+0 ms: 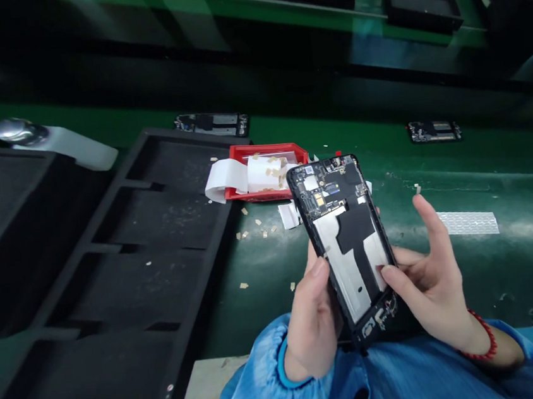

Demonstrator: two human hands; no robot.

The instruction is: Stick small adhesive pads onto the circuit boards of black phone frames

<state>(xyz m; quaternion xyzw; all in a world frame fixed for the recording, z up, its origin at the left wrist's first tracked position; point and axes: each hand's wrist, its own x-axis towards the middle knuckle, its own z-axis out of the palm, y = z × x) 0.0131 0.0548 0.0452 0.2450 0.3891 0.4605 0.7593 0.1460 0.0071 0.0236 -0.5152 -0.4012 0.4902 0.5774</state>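
Lighting is dim overall, falling off to near-black across the top beyond the bench point(507, 269). A broad pale glare spreads over the green surface at right, and a hard highlight sits on the metal knob point(19, 131) at upper left. Left hand point(310, 322) and right hand point(435, 283) are softly lit; silver plates point(343, 267) on the opened phone point(358, 231) reflect brightly. The black tray point(127, 284) loses detail in shadow. Small parts look slightly soft, and wide-angle distortion stretches shapes toward the edges
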